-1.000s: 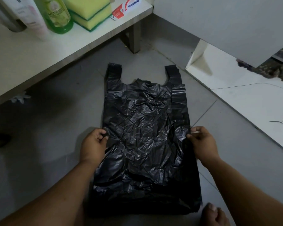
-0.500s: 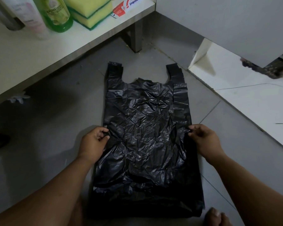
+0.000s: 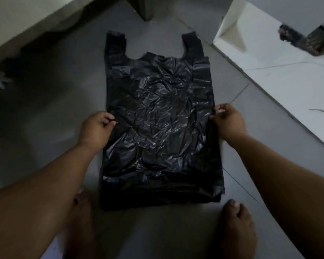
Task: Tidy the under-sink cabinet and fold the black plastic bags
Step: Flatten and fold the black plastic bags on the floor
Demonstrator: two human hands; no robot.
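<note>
Your left hand and right hand each pinch a side edge of the bag, spread flat on the floor between them. You're ready to fold: bring one edge across, keeping it flat.

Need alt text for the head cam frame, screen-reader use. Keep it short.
A black plastic bag lies flat on a grey tiled floor, handles pointing away, with the left hand and right hand each pinching a side edge around mid-length. Two bare feet show at the bottom, and a low white shelf edge crosses the upper left.
</note>
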